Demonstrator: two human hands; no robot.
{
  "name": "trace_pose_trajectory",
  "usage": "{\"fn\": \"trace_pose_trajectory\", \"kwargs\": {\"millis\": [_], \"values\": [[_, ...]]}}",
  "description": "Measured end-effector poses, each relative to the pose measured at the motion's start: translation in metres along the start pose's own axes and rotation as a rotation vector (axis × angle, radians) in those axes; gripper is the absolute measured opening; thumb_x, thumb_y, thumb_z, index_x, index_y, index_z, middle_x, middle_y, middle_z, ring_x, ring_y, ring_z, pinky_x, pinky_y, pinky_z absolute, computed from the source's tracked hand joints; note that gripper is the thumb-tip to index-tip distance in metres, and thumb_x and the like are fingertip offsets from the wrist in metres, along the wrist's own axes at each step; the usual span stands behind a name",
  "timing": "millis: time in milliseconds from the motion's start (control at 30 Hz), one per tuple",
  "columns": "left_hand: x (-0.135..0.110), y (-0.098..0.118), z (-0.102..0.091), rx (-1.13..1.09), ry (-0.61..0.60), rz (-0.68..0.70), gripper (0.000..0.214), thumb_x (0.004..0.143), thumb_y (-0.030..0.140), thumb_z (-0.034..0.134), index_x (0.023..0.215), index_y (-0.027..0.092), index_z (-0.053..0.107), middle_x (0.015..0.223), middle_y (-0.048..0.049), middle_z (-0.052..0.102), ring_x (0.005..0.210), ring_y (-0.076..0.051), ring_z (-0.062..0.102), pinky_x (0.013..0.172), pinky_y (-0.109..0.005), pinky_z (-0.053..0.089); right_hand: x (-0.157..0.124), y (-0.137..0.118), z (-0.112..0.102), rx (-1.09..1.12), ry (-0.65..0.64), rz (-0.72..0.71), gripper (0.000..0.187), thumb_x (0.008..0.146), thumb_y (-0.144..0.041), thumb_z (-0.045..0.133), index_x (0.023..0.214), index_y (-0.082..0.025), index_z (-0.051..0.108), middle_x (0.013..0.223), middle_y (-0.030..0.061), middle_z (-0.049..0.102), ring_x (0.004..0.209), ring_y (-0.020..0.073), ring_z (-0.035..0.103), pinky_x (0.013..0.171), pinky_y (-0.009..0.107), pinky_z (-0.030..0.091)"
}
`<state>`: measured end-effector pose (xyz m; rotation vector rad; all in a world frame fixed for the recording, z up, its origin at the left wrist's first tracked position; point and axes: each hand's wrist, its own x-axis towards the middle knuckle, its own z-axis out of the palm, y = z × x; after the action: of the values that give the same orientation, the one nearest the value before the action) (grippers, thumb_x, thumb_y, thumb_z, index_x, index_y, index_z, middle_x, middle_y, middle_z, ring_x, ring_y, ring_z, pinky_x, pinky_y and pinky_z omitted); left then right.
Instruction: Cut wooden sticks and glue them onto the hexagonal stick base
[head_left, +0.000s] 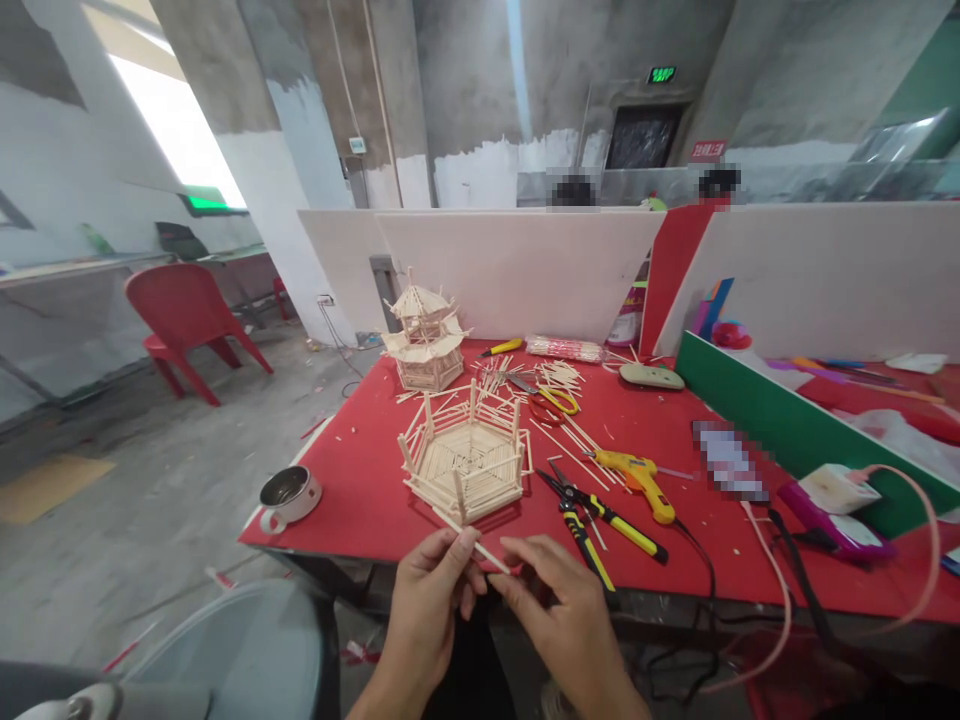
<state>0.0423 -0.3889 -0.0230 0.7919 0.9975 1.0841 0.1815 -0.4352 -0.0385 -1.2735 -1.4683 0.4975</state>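
Note:
Between thumb and fingers, my left hand pinches a thin wooden stick that slants down to the right. The fingertips of my right hand close on the stick's lower end. Just beyond the hands stands a hexagonal stick frame, with upright posts at its corners and a floor of sticks. A finished-looking stick pavilion with tiered roofs stands behind it to the left. Right of the frame lie black-and-yellow pliers and a yellow glue gun.
On the red table are a white mug, loose sticks, yellow-handled scissors, a bagged stick bundle and a phone. A green divider runs along the right. Cables hang at the front edge near a grey bin.

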Motion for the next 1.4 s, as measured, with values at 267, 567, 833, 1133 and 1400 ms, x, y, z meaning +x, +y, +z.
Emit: {"fn": "trace_pose_trajectory", "kwargs": {"millis": [267, 567, 833, 1133, 1400], "values": [[0.008, 0.004, 0.019, -0.088, 0.013, 0.076, 0.036, 0.068, 0.043, 0.083, 0.073, 0.01, 0.07, 0.058, -0.0038, 0.066, 0.04, -0.006, 0.049, 0.035, -0.014, 0.034, 0.02, 0.009, -0.011, 0.184, 0.2, 0.323, 0.027, 0.085, -0.045, 0.065, 0.084, -0.02, 0.073, 0.072, 0.0025, 0.069, 0.064, 0.0158, 0.062, 0.058, 0.024, 0.048], [0.034, 0.022, -0.008, 0.188, 0.244, 0.45, 0.03, 0.069, 0.038, 0.082, 0.087, 0.016, 0.073, 0.068, 0.0009, 0.063, 0.053, -0.007, 0.049, 0.048, -0.017, 0.04, 0.066, 0.027, -0.018, 0.184, 0.171, 0.237, 0.029, 0.088, -0.047, 0.062, 0.09, -0.02, 0.072, 0.086, 0.0035, 0.069, 0.08, 0.0179, 0.062, 0.074, 0.027, 0.049], [0.054, 0.035, -0.018, 0.467, 0.097, 0.431, 0.044, 0.072, 0.04, 0.078, 0.108, 0.015, 0.072, 0.055, 0.0071, 0.042, 0.05, -0.007, 0.035, 0.047, -0.019, 0.03, 0.09, 0.035, -0.031, 0.116, 0.123, 0.105, 0.027, 0.09, -0.045, 0.059, 0.087, -0.021, 0.072, 0.086, 0.0049, 0.066, 0.083, 0.0192, 0.062, 0.072, 0.028, 0.05], [0.07, 0.037, -0.017, 0.558, 0.062, 0.522, 0.027, 0.075, 0.038, 0.074, 0.091, 0.017, 0.075, 0.056, 0.0049, 0.044, 0.052, -0.009, 0.036, 0.05, -0.021, 0.032, 0.1, 0.045, -0.027, 0.148, 0.08, 0.077, 0.025, 0.09, -0.043, 0.061, 0.088, -0.021, 0.073, 0.086, 0.0034, 0.065, 0.084, 0.0183, 0.062, 0.076, 0.028, 0.049], [0.072, 0.04, -0.014, 0.605, 0.051, 0.534, 0.026, 0.074, 0.038, 0.074, 0.09, 0.019, 0.076, 0.058, 0.0026, 0.054, 0.051, -0.01, 0.04, 0.05, -0.023, 0.034, 0.103, 0.049, -0.026, 0.192, 0.102, 0.075, 0.023, 0.087, -0.042, 0.065, 0.092, -0.022, 0.076, 0.084, 0.0027, 0.065, 0.082, 0.0173, 0.062, 0.075, 0.029, 0.051]]}}
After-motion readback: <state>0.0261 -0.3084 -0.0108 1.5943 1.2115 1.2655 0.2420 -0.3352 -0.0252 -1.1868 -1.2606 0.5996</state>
